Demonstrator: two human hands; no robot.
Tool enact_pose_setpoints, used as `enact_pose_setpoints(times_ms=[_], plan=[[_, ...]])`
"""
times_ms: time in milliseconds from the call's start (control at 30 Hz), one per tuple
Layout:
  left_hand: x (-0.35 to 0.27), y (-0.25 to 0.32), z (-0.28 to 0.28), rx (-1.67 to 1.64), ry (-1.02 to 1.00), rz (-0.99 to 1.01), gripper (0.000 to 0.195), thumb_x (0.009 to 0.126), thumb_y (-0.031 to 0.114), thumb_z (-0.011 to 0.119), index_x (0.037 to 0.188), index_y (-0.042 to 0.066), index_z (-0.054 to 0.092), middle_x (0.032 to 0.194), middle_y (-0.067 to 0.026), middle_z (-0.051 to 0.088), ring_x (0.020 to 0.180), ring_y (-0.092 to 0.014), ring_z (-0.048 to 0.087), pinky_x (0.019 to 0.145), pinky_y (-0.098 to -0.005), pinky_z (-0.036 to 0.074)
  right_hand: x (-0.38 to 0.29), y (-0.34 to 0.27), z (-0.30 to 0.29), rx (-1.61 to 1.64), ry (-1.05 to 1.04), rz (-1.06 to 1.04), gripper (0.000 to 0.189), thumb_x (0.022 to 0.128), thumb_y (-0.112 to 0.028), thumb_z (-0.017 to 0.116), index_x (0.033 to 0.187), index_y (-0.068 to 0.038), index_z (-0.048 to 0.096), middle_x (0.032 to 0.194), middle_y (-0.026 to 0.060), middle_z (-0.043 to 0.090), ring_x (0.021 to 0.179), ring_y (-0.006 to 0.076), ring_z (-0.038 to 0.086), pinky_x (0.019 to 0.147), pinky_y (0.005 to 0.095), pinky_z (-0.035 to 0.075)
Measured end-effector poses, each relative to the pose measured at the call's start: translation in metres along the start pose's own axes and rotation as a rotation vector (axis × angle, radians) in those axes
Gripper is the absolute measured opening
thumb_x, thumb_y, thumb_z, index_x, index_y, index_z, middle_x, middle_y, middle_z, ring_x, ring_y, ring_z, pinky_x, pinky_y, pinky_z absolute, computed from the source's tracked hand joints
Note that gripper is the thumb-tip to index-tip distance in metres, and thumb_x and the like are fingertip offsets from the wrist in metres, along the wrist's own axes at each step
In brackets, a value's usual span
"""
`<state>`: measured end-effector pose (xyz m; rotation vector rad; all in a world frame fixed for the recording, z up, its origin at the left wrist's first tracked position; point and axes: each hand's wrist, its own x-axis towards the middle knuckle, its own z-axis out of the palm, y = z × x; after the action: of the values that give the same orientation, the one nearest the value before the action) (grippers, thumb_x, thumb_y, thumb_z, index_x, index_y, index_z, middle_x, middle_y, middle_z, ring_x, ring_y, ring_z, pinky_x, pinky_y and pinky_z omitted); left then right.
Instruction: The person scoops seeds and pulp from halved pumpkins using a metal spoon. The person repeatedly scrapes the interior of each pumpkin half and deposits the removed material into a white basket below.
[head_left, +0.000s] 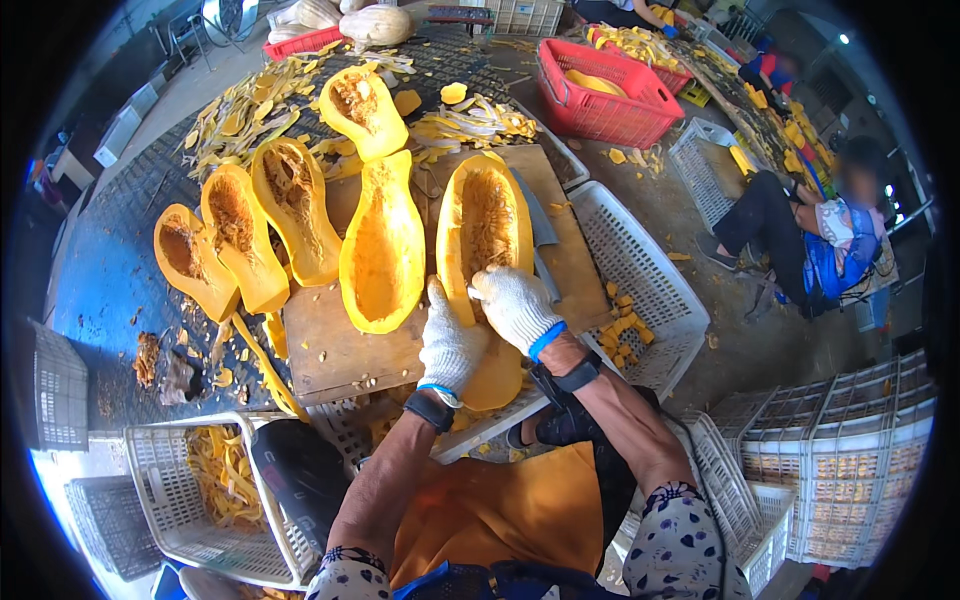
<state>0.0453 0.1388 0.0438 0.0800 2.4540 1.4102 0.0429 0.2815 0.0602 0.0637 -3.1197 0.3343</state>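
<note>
A peeled, halved squash (517, 217) lies cut side up before me, its cavity full of seeds and fibre. My left hand (450, 345), in a white knit glove, grips its lower left side. My right hand (517, 304), gloved too, is closed around a small tool at the cavity's lower end; only a bit of metal shows. Left of it lies a cleaned squash half (382, 247) with a smooth hollow. Further squash halves with seeds, one at the top (382, 120) and several at the left (300, 217), lie around. A large knife blade (536, 214) rests on the wooden board (337, 352), partly hidden by the squash.
Peelings (247, 112) cover the table's far side. A white crate (652, 262) with squash chunks stands at the right, a crate of peelings (150, 517) at lower left. A red crate (615, 112) stands beyond. A co-worker (832, 232) sits at the right.
</note>
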Motion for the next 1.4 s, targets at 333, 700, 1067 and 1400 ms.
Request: enact_pose_setpoints(times_ms=[333,700,1067,1400], plan=[[-0.008,-0.011,-0.004,0.065,-0.033,0.058,0.106,0.085,0.028,0.081,0.165,0.007,0.015,0.145,-0.0261,0.054,0.123,-0.045,0.063,0.1,-0.0499,0.053,0.07,0.033,-0.05,-0.283,0.344,-0.006,0.02,0.098,-0.026,0.058,0.101,-0.015,0.075,0.099,0.0124,0.073,0.09,0.0323,0.074,0.076,0.0472,0.059],[-0.011,-0.018,0.013,0.029,0.04,0.033,0.11,0.083,0.023,0.08,0.167,0.008,0.011,0.142,-0.0257,0.054,0.121,-0.046,0.063,0.1,-0.0493,0.053,0.014,0.002,-0.003,-0.271,0.016,-0.041,0.017,0.094,-0.02,0.062,0.095,-0.008,0.075,0.094,0.0151,0.073,0.088,0.033,0.076,0.073,0.0446,0.061],[-0.019,0.006,0.004,-0.063,-0.002,-0.016,0.114,0.08,0.021,0.086,0.165,0.003,0.012,0.142,-0.0265,0.056,0.125,-0.043,0.063,0.101,-0.0447,0.054,0.065,0.038,-0.053,-0.428,0.201,-0.318,0.021,0.095,-0.023,0.059,0.101,-0.009,0.074,0.096,0.0132,0.072,0.087,0.0317,0.073,0.075,0.0462,0.058],[-0.023,-0.006,0.009,-0.044,0.038,0.063,0.111,0.08,0.017,0.084,0.165,0.005,0.015,0.15,-0.0257,0.049,0.127,-0.045,0.06,0.104,-0.0454,0.051,0.088,0.076,-0.031,-0.653,0.213,-0.28,0.011,0.089,-0.011,0.063,0.091,-0.004,0.072,0.081,0.0139,0.072,0.076,0.0302,0.075,0.066,0.0423,0.06]])
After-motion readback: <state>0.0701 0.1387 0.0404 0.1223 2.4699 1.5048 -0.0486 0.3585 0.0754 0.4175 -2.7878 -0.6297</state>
